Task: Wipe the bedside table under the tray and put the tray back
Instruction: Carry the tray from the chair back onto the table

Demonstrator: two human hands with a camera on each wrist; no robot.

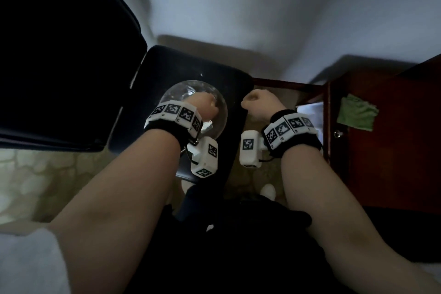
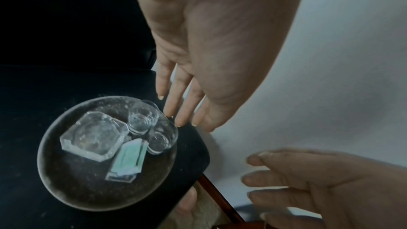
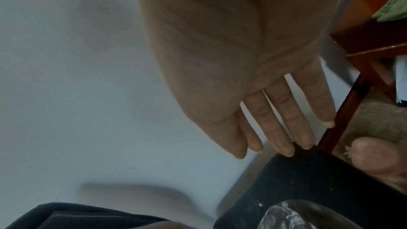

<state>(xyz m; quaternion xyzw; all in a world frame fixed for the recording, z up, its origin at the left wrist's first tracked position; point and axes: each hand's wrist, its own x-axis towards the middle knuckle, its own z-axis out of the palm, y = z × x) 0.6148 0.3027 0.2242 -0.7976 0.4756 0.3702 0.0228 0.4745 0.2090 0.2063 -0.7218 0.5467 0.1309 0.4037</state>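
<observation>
A round clear glass tray point(image 2: 66, 189) rests on a black padded seat point(image 2: 28, 119). It carries a glass ashtray point(image 2: 94, 138), two small glasses point(image 2: 141, 119) and a green-labelled packet point(image 2: 128, 159). My left hand point(image 2: 182, 111) hovers over the tray's far edge with straight fingers and holds nothing; the head view shows the left hand point(image 1: 205, 107) above the tray point(image 1: 174, 93). My right hand point(image 3: 282, 131) is empty too, its fingertips near the seat's corner point(image 3: 308, 171). The red-brown bedside table point(image 1: 393, 150) stands at the right with a green cloth point(image 1: 356, 112) lying on it.
A white wall point(image 1: 262, 7) lies straight ahead. A dark wooden rail point(image 1: 286, 83) runs between the seat and the bedside table, above patterned carpet point(image 1: 35, 174). The seat's black backrest point(image 1: 59, 55) fills the left. A drawer knob point(image 1: 337, 133) shows on the table's front.
</observation>
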